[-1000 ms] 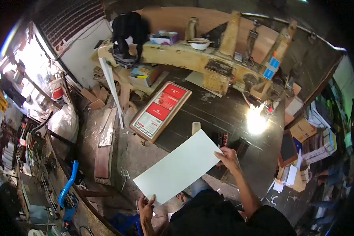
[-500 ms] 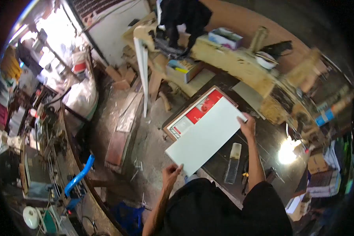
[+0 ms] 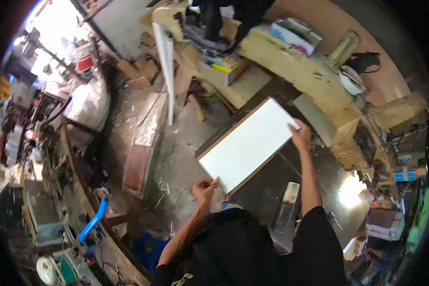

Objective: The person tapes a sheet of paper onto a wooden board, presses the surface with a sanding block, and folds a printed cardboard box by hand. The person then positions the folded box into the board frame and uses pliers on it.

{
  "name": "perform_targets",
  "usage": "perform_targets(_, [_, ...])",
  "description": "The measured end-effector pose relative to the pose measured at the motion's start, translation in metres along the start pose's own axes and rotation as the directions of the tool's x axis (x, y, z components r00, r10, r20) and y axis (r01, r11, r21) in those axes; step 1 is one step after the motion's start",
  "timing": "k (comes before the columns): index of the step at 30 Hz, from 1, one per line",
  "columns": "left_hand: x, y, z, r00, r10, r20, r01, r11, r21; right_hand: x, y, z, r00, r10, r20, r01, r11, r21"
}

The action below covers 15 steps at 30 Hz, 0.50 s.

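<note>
A white rectangular sheet (image 3: pixel 248 145) lies over the wooden frame (image 3: pixel 258 172), whose brown edge shows along its sides; the red and white print is covered. My left hand (image 3: pixel 205 191) pinches the sheet's lower left corner. At its right end my right hand (image 3: pixel 300 135) grips the edge, thumb on top. Both rest above the dark worktable (image 3: pixel 291 167). Just right of the sheet's lower part is a flat tool with a pale handle (image 3: pixel 291 193) and a clear-looking lower part.
Behind the table runs a yellowish bench (image 3: pixel 291 64) with a small box (image 3: pixel 295 35) and a white bowl (image 3: pixel 352 81). A bright lamp (image 3: pixel 352 191) glows at the right. White strips (image 3: pixel 165 71) lean upright at the left. A blue curved handle (image 3: pixel 94 220) is at lower left.
The white sheet has moved from in front of the frame to on top of it, hiding the red print. Both hands moved along with it, and the view has shifted.
</note>
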<state>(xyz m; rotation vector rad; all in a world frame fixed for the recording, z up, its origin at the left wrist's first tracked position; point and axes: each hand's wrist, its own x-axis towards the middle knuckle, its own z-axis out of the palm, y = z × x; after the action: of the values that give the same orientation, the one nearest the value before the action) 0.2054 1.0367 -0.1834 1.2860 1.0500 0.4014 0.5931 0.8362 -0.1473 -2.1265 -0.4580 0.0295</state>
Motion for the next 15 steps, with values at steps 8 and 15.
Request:
perform_targets(8, [-0.012,0.014,0.006,0.992,-0.045,-0.119,0.039,0.998,-0.05,0.006,0.0,0.005,0.986,-0.164,0.005,0.152,0.903,-0.402])
perform_targets(15, [-0.003,-0.011,0.007,0.968,0.159,-0.192,-0.174,0.982,-0.067,0.004,0.0,0.005,0.998,0.04,0.047,-0.037,0.998,-0.059])
